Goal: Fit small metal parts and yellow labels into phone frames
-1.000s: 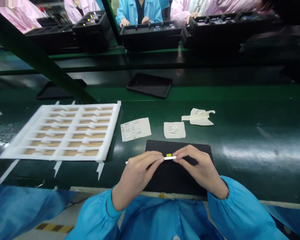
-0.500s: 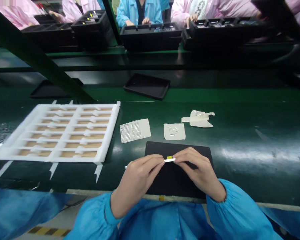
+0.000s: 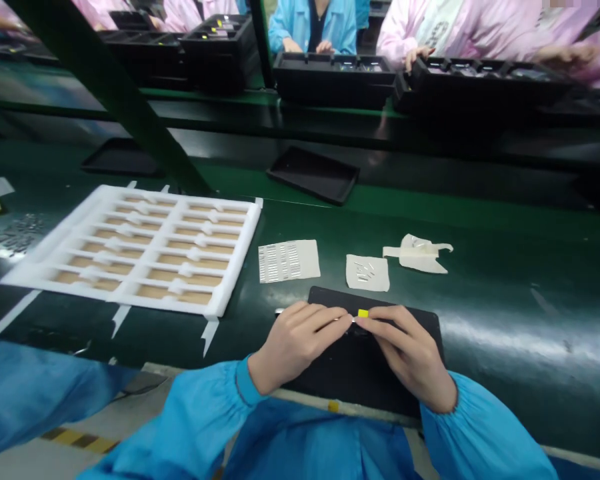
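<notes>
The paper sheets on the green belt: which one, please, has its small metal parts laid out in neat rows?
The leftmost sheet, beside the white foam tray: its parts lie in tidy rows, whereas the middle sheet holds a loose scatter.

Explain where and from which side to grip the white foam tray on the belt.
Grip the long near rim of the white foam tray, coming from the person's side with the left hand, the closer one. That rim looks solid, while the inside is thin ribs over brown cells. The tray lies flat on the green belt, so a pinch at the edge seems safest.
</notes>
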Motion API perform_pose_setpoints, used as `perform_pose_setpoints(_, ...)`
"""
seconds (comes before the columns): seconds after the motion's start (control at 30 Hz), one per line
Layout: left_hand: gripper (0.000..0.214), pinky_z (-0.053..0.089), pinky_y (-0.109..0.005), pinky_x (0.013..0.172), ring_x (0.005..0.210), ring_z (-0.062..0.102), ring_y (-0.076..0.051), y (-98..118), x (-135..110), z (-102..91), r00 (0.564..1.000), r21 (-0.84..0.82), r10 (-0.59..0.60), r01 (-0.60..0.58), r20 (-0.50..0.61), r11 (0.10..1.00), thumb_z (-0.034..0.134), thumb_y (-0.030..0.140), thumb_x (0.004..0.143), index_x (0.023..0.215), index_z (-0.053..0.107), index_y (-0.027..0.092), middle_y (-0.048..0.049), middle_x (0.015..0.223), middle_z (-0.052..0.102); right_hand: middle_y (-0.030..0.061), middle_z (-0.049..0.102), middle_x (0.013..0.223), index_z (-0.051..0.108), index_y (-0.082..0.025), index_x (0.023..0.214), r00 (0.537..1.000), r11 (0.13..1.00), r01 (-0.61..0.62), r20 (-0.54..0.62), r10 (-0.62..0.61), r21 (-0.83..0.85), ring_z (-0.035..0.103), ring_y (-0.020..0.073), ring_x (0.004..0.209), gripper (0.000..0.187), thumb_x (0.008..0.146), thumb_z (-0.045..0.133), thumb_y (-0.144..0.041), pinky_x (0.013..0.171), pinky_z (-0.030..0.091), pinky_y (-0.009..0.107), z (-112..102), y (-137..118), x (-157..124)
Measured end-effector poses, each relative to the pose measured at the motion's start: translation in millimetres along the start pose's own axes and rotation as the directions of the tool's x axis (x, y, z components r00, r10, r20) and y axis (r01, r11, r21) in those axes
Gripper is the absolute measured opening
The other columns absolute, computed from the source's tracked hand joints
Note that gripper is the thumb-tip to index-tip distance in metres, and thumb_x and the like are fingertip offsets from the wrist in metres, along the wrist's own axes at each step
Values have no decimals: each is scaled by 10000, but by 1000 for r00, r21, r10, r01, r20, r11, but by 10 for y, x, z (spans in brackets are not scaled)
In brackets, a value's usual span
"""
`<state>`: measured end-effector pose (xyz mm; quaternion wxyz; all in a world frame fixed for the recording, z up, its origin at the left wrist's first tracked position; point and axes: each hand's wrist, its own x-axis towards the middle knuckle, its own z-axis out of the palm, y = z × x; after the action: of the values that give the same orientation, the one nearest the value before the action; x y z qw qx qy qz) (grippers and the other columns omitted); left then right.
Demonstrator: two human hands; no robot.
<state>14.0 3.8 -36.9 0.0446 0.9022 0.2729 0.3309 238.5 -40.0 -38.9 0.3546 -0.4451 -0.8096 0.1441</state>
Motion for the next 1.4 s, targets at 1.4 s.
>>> perform_pose_setpoints(1.4,137,569,-310,796,1078,691,-264,-924,-214,-263,726,-392,-537,686,430,613,629,236,888,913,755,189,-119,1477,485,47,572,916,545,-208,887,968,968,-250,-9,250,4,575,183,856,160,983,445,-288,773,476,318,346,243,1334)
